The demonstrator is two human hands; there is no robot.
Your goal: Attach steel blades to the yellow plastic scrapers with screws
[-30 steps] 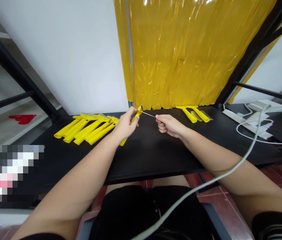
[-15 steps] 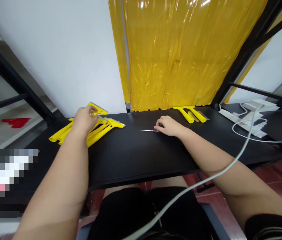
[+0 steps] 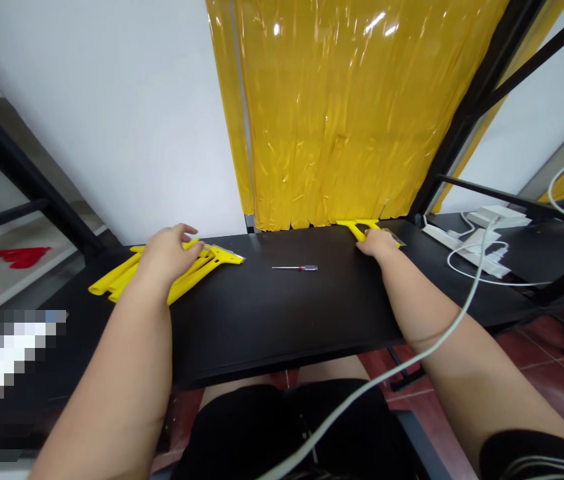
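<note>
My left hand (image 3: 167, 252) hovers over a pile of yellow scrapers (image 3: 187, 283) on the black table, thumb and fingers apart with nothing between them. The scrapers' handles point towards me and left, their blade heads away and right. At the back right, my right hand (image 3: 379, 245) is closed over the handle end of one of two yellow scrapers (image 3: 355, 230); it hides much of both handles, and its fingertips are not visible. Between my hands a small screwdriver (image 3: 307, 268) with a clear purplish handle lies flat, its thin shaft pointing left.
A white power strip (image 3: 457, 247) with plugs and cables sits on the right. A pale cable (image 3: 402, 365) hangs across the view in front of my right forearm. Behind the table (image 3: 262, 320) hang yellow plastic strips (image 3: 342, 133) and a white panel (image 3: 162, 133). Black frame posts flank both sides.
My left hand has let go of a scraper, which now lies on the pile. My right hand has left the screwdriver on the table and moved right to the scrapers there.
</note>
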